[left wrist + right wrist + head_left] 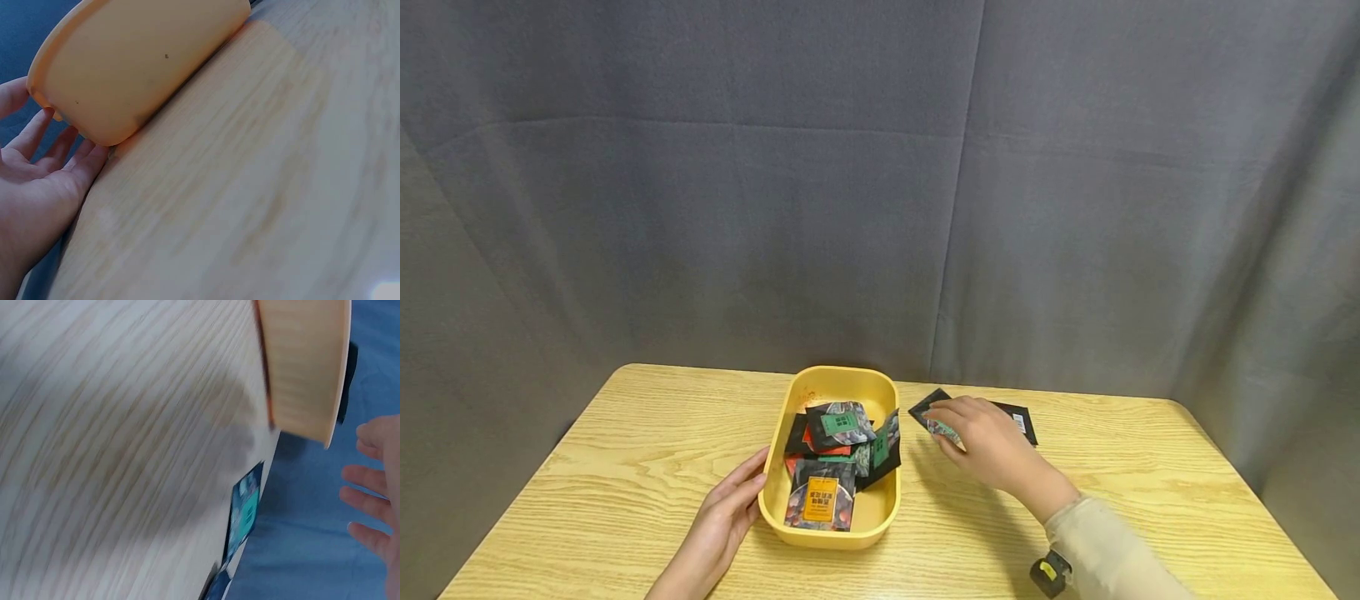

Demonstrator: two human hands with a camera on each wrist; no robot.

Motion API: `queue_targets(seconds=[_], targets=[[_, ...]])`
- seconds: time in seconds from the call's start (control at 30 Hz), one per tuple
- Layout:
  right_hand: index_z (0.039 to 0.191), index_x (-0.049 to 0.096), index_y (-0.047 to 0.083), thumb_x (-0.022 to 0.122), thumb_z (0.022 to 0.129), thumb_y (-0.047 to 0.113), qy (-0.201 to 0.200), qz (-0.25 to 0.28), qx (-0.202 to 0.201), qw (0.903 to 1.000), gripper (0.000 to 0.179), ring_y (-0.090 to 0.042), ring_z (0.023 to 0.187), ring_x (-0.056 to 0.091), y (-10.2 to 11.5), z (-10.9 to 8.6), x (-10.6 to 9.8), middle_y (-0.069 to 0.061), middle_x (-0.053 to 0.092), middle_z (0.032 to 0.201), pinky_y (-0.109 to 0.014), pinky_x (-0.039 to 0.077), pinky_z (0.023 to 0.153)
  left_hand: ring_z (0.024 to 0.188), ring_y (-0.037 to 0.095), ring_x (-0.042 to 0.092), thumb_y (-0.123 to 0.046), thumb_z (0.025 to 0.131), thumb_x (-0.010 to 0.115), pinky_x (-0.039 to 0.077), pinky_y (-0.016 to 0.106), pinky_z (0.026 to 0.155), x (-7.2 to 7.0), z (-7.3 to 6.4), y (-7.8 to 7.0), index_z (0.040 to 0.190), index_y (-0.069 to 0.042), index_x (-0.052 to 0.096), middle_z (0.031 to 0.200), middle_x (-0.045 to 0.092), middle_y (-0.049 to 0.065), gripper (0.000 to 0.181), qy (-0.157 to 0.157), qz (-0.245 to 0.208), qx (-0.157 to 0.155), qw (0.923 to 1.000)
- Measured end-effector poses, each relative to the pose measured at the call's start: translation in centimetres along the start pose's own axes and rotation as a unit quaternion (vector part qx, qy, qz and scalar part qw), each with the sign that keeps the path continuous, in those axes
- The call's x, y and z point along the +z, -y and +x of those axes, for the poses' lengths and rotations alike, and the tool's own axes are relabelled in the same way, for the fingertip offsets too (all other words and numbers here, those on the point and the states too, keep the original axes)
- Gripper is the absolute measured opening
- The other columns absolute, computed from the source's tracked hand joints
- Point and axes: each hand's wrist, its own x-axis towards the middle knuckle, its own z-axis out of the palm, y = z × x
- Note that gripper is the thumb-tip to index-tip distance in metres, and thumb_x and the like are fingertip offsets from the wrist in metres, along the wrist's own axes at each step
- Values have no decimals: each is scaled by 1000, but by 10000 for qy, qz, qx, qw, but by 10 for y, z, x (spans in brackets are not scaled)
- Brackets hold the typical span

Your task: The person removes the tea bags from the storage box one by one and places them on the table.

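Note:
My left hand [724, 515] touches the left wall of a yellow plastic bin [831, 540], its loosely extended fingers at the bin's corner in the left wrist view. Several flat black sachets lie piled in the bin, among them one with an orange label [822, 498] and one with a green label [841, 423]. To the right of the bin, my right hand [988, 442] hovers over another green-labelled sachet [244, 509] on the table. The right wrist view shows that hand's fingers apart and holding nothing, above that sachet. A dark sachet [1021, 421] lies partly hidden behind this hand.
The wooden table [647, 467] has rounded far corners. A grey curtain [820, 208] hangs right behind its far edge and along both sides. A dark wrist strap [1049, 573] with a yellow part sits at the right sleeve.

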Motion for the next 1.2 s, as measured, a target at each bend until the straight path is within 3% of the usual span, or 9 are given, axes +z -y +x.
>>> queue_targets(seconds=[0.63,0.9,1.2], targets=[[119,71,16,69,94,29,270,301,-262,9988,28,-18,110,61,34,26,0,1,67,119,-39,48,98,125,8,50,-16,102,52,44,20,99,0,0,-1,153,3,28,158,26,20,60,-44,8,-40,10000],[119,71,17,68,94,35,745,251,-348,9963,31,-20,115,59,45,28,4,1,66,121,-41,46,101,123,6,51,-16,102,50,44,19,99,0,-1,0,154,4,25,158,23,22,61,57,-20,11,10000],[119,70,15,66,93,45,1219,-30,-358,9919,40,-22,118,57,57,36,3,-3,66,123,-43,44,103,123,6,50,-16,102,51,45,19,98,0,0,0,153,3,28,158,26,19,59,-63,11,-60,10000]])
